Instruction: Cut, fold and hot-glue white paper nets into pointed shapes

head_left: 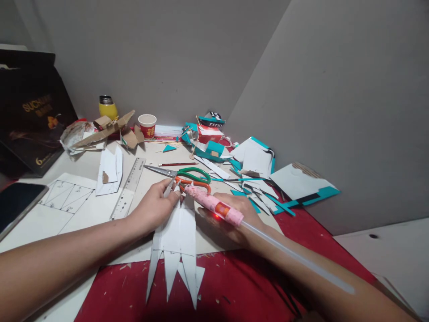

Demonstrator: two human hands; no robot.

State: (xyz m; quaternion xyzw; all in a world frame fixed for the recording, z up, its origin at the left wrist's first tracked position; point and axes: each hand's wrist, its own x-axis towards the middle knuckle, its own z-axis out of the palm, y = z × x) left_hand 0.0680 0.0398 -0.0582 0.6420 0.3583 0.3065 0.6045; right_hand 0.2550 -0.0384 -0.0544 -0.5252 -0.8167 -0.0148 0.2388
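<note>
My left hand [157, 203] pinches the far end of a white cardboard piece [179, 228] with long pointed flaps hanging toward me. My right hand [234, 217] is wrapped round a pink hot glue gun [206, 203] with a small red light lit. A clear glue stick [298, 255] sticks out of its rear, over my right forearm. The gun's nozzle is near the cardboard's far end, by my left fingertips; whether it touches cannot be made out. Just beyond lie scissors [187, 174] with one green and one orange handle.
A clear ruler [129, 188], a pencil [177, 164] and a phone [23, 205] lie on the table. Paper with drawn lines [69, 197] is at left. Teal and white cardboard scraps [254, 156] crowd the right. A paper cup [147, 126] and yellow jar [107, 107] stand at the back.
</note>
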